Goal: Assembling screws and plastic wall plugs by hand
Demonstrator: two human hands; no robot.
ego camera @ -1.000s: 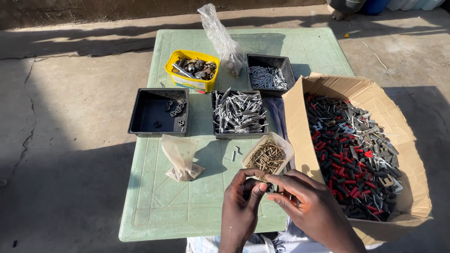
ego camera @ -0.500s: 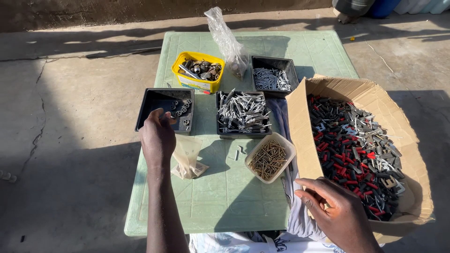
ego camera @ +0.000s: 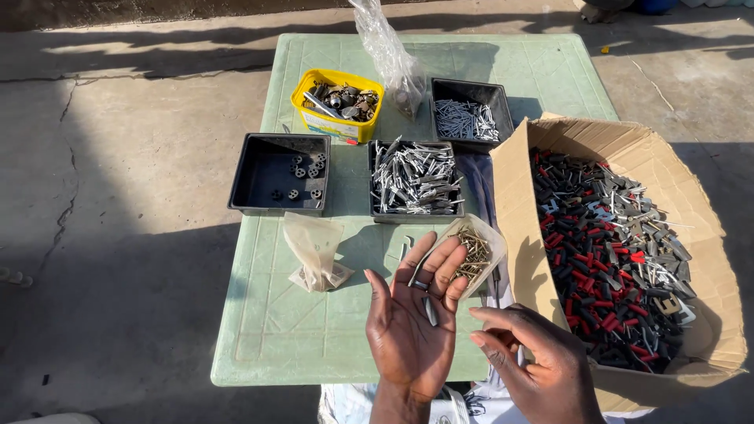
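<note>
My left hand (ego camera: 412, 330) lies palm-up, fingers spread, cradling a small metal pin (ego camera: 430, 310). My right hand (ego camera: 538, 365) hovers beside, fingers loosely curled, near the cardboard box (ego camera: 514, 196) at the green desk (ego camera: 267, 330) edge.

Left hand (ego camera: 412, 330) is back from the far black tray, now palm-up near the right hand (ego camera: 538, 365), small grey metal pieces (ego camera: 428, 302) on it.

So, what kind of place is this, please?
Probably an outdoor work spot for sorting or assembling small hardware. A green plastic table stands on sunlit concrete ground. It carries black trays of metal parts, and a cardboard box holds red and black pieces. The left hand holds small parts.
</note>
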